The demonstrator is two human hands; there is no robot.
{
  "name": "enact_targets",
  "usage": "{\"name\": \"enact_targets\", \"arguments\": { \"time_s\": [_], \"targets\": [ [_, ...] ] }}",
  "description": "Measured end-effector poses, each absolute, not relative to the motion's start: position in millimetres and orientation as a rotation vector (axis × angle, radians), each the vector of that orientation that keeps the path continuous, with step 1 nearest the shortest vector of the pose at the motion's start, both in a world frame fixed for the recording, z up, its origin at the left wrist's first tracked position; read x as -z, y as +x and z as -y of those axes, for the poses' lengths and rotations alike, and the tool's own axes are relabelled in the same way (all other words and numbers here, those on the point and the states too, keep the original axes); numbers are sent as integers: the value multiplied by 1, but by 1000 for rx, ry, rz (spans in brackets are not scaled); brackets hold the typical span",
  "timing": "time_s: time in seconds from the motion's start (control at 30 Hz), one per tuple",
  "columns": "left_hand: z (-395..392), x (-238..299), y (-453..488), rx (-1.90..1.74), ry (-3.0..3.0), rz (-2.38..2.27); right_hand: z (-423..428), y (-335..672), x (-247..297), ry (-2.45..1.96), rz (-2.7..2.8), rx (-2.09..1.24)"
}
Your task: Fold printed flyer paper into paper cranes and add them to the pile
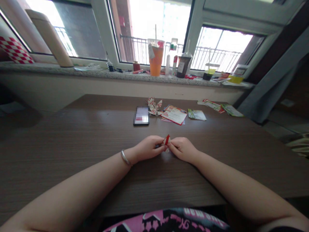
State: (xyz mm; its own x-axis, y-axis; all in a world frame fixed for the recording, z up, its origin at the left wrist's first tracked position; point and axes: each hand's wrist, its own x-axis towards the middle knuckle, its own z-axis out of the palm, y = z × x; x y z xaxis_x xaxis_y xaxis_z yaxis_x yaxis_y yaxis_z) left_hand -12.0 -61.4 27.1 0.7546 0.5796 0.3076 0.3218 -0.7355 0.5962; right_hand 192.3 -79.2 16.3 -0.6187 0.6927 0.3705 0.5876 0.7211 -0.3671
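Between my two hands is a small piece of folded paper point(166, 140), white with red stripes and a pointed top. My left hand point(151, 147) pinches it from the left, thumb and fingers closed on its edge. From the other side my right hand point(183, 149) holds it, fingertips pressed together at its lower right. The hands nearly touch each other, just above the table. My fingers cover the lower part of the paper. Beyond them lie several folded paper pieces point(154, 107) with similar red stripes, heaped together.
A phone point(141, 116) lies left of the folded heap. To its right are a stack of printed cards point(174, 114), a smaller stack point(197, 114) and loose cards point(231, 110) on the brown table point(96, 135). Cups, including an orange drink point(155, 61), and bottles line the windowsill.
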Motion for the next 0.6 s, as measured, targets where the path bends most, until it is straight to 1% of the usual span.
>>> {"name": "enact_targets", "arguments": {
  "time_s": [0.27, 0.6],
  "targets": [
    [60, -26, -13, -685, 2331, -656, 79, 193, -20, -1022, 2426, -454],
    [56, -21, -13, -673, 2313, -656, 81, 191, -21, -1075, 2399, -476]
  ]
}}
